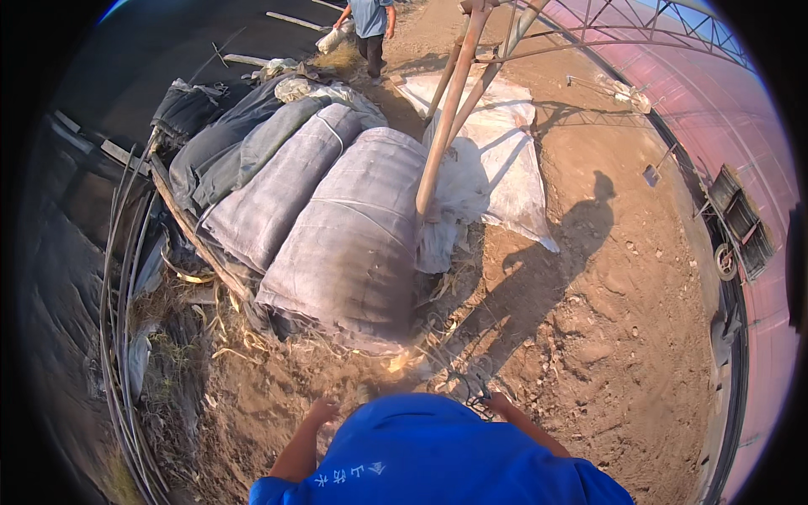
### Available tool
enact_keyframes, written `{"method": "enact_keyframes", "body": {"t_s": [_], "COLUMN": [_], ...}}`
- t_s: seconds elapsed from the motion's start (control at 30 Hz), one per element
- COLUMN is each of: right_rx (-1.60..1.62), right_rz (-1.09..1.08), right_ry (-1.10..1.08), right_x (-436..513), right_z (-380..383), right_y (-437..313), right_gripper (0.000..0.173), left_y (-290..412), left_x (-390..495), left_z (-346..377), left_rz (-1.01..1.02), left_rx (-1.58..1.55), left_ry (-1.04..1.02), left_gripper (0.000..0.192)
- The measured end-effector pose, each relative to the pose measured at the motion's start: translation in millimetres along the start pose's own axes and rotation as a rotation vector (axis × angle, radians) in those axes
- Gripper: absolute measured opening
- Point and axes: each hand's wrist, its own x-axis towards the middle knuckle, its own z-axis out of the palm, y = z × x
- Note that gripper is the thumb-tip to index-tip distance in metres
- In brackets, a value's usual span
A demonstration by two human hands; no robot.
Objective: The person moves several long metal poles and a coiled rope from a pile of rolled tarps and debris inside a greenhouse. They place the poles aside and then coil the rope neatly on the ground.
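Both arms reach out low in the picture, on either side of a blue shirt. My right hand (499, 403) is closed around a tangle of dark thin cord or wire (470, 385) that hangs over the soil. At my left hand (324, 410) the fingers are small and blurred against the ground, so whether anything is in them does not show. Ahead lie large rolls of grey fabric, the nearest roll (353, 233) bound with a pale cord. Beside it rests a second grey roll (284, 189), with darker rolled covers (221, 151) to its left.
Rusty metal poles (451, 113) stand beside the rolls, near a white sheet (505, 158) on the ground. Long thin rods (120, 303) curve along the left. A pink film-covered structure (726, 113) and a cart (738, 221) are at right. Another person (369, 19) carries a pale sack (334, 38).
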Motion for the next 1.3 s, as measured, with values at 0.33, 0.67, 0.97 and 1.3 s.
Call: {"method": "enact_keyframes", "body": {"t_s": [0.33, 0.67, 0.97, 1.3], "right_rx": [-0.052, -0.248, -0.087, -0.148], "right_rz": [-0.036, -0.072, -0.099, -0.222], "right_ry": [-0.022, -0.08, -0.001, 0.031], "right_x": [-10.0, -4.8, -18.2, -4.0], "right_z": [-5.9, -9.9, -10.0, -5.0], "right_y": [-12.0, -27.4, -45.4, -54.1], "right_gripper": [0.028, 0.029, 0.03, 0.026], "left_y": [2.2, -1.8, -2.3, 10.4], "left_x": [4.9, -12.3, -7.3, -12.4], "left_z": [4.4, -3.0, 0.3, 5.1], "left_rz": [0.011, 0.038, 0.042, -0.025], "left_rx": [0.082, -0.029, 0.081, 0.058], "left_ry": [0.028, 0.042, 0.027, 0.065], "left_gripper": [0.032, 0.028, 0.032, 0.035]}}
